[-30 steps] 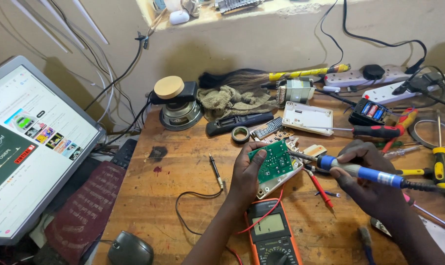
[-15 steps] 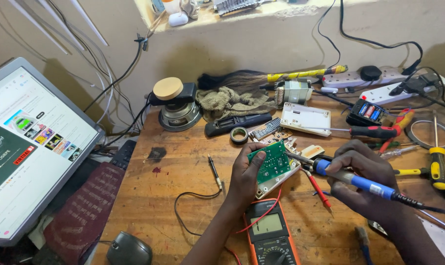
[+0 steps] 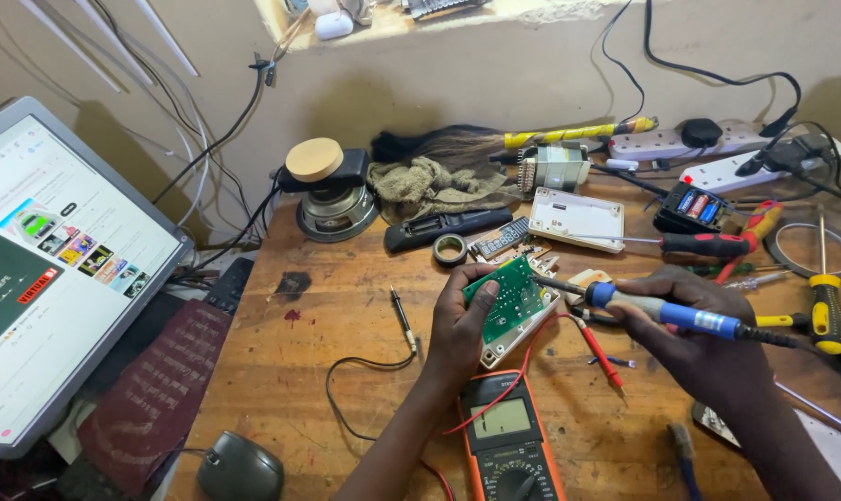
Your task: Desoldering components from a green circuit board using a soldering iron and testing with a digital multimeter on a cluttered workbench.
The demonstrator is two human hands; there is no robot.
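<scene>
The left hand (image 3: 459, 329) held a small green circuit board (image 3: 506, 299) tilted up over the wooden desk (image 3: 346, 306). Its grip was closed on the board's left edge, with the thumb on the front. The board sat on a pale plastic case, and it was near the middle of the desk, just above an orange meter (image 3: 506, 436).

The right hand (image 3: 703, 339) was wrapped around a blue soldering iron (image 3: 666, 314). Its grip was closed on the handle. The iron's thin metal tip pointed left and reached the right edge of the green board.

A red probe (image 3: 598, 351) lay on the desk between the two hands. A black probe (image 3: 402, 317) lay to the left of the left hand, with its wire curling below it. A roll of black tape (image 3: 450, 249) and a black remote (image 3: 446, 228) lay farther back. A white box (image 3: 576, 219) sat behind the board. A yellow screwdriver (image 3: 824, 311) lay to the right. A bright screen (image 3: 54, 269) stood at the left side, and a dark mouse (image 3: 240, 468) sat below it.
</scene>
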